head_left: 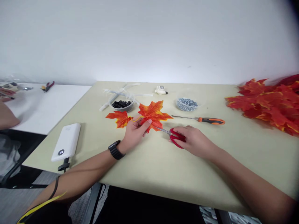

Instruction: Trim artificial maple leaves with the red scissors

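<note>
Maple leaf (153, 115) — orange-red, yellow veins; scissors (174, 140) — red handles

Cream desk (161, 168): white power bank (66, 142) near left edge, orange-handled screwdriver (210, 121) mid-desk, bowls of black pellets (121, 105) and silver bits (187, 104) toward back edge, orange artificial maple leaves (261, 105) piled at right edge.

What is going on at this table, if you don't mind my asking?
A person is working at a pale table with bare hands. The left hand holds an orange artificial maple leaf, with a second leaf beside it. The right hand grips red-handled scissors, blades toward the leaf. A heap of similar leaves lies to the right, and a co-worker's hand shows by a white table to the left.
</note>
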Tool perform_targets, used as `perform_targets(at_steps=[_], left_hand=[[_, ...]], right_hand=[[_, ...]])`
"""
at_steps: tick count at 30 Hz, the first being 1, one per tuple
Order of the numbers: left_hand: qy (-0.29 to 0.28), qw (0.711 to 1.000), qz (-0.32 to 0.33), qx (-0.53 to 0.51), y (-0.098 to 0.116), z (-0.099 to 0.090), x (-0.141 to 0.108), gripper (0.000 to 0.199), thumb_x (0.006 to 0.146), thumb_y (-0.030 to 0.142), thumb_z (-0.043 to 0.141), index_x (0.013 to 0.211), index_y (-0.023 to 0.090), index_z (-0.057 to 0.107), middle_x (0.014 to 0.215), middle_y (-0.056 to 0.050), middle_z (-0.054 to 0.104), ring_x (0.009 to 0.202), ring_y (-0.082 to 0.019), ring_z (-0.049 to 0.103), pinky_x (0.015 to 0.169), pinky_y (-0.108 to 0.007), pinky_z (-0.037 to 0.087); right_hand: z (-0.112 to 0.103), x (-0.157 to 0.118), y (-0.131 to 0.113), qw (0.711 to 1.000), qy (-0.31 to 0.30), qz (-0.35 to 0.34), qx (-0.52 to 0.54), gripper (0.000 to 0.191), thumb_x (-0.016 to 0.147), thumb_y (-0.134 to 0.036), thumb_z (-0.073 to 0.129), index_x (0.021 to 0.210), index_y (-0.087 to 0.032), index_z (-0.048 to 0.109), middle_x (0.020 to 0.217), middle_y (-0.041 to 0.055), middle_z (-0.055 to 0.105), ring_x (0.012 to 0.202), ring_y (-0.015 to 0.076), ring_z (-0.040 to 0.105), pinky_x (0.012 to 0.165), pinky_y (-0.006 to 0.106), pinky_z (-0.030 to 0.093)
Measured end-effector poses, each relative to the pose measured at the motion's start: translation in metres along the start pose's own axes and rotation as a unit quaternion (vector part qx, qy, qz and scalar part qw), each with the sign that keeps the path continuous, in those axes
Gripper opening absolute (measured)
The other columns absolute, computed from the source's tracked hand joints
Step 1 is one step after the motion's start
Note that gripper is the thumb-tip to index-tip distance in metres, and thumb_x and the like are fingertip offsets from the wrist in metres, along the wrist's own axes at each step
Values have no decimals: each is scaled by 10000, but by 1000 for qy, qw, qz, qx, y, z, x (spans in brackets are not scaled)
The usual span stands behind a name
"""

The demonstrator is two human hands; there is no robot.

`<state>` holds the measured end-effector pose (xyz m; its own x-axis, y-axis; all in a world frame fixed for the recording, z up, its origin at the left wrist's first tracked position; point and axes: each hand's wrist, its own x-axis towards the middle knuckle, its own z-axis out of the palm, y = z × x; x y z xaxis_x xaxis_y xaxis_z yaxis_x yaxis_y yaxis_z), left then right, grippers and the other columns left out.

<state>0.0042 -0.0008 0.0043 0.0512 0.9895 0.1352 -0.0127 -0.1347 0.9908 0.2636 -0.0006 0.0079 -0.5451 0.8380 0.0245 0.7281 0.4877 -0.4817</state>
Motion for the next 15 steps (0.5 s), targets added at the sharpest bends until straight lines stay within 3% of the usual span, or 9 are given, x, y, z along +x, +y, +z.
perform_targets(at_steps=[15], left_hand=[[14, 1000, 15, 3, 0, 0, 0, 381, 878, 477, 758, 731, 176, 577, 602, 40, 535, 460, -58, 449, 408, -192, 363]], right_hand=[[-3, -2, -5, 1000, -3, -20, -2, 324, 971, -539, 584, 907, -222, 577, 716, 4, 631, 632, 173, 543, 704, 336, 430]])
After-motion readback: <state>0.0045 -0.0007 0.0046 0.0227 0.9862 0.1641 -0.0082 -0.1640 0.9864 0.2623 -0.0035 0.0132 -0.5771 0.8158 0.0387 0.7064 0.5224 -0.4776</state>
